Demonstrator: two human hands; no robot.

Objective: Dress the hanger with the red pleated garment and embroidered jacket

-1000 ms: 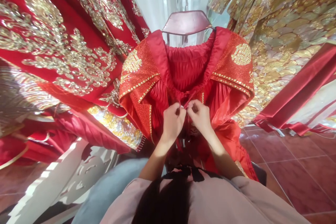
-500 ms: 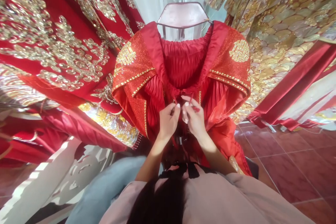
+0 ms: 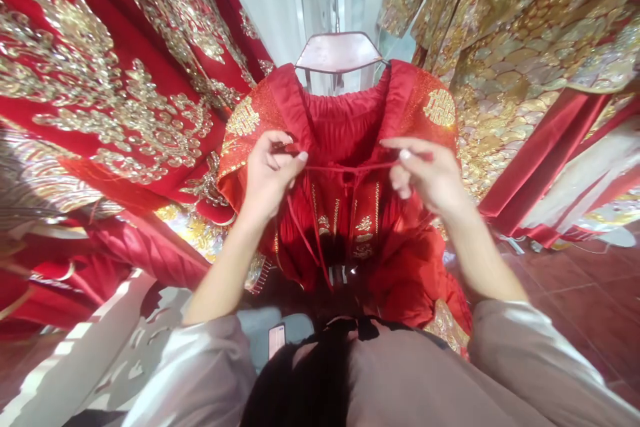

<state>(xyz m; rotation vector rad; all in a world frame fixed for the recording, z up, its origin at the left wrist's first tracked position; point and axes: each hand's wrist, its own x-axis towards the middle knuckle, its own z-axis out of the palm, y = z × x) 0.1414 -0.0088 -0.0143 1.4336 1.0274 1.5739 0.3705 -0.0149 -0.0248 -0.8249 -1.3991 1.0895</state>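
Red drawstring (image 3: 325,168), is pinched by left hand (image 3: 270,177) at nine o'clock, right hand (image 3: 434,175) at three; hanger (image 3: 339,52) at twelve.

You can read no lettering, brand or number here; the only signs you can make out are two round gold emblems on the red garment (image 3: 330,120) in front of you. One sits on the shoulder to your left (image 3: 243,117), its match on the shoulder to your right (image 3: 440,107). Each has a paired, lattice-like form that looks like the double-happiness character, 囍. Smaller gold motifs (image 3: 364,223) lower on its front are too small for you to read, as is anything on the phone (image 3: 277,341).
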